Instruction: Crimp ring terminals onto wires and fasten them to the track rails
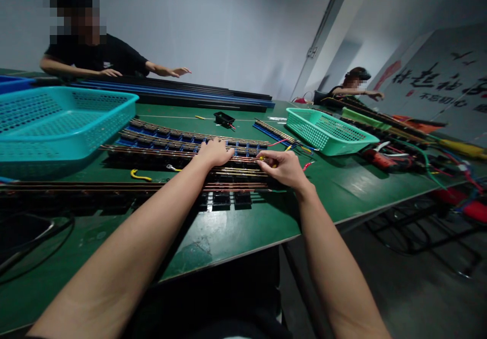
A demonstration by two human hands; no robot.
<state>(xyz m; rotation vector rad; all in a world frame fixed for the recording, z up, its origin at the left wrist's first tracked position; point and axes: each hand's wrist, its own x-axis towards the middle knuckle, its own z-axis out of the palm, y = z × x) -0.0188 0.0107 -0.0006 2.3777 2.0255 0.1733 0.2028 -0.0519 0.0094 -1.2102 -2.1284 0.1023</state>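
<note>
Long strips of socket modules with copper rails point(160, 141) lie side by side across the green table point(236, 227). My left hand point(213, 152) rests palm down on the strips, its fingers spread flat. My right hand point(283, 169) is closed in a pinch at the right end of a strip, holding a yellow wire end point(262, 158). Red and yellow wire leads point(283, 143) stick out just beyond the strip ends.
A cyan basket point(57, 121) stands at the left, a green basket point(327, 131) at the right. A small black part point(224, 120) and a yellow wire piece point(140, 175) lie loose. Long dark rails point(171, 94) line the far edge. Two other people sit across and far right, beside tangled cables point(399, 156).
</note>
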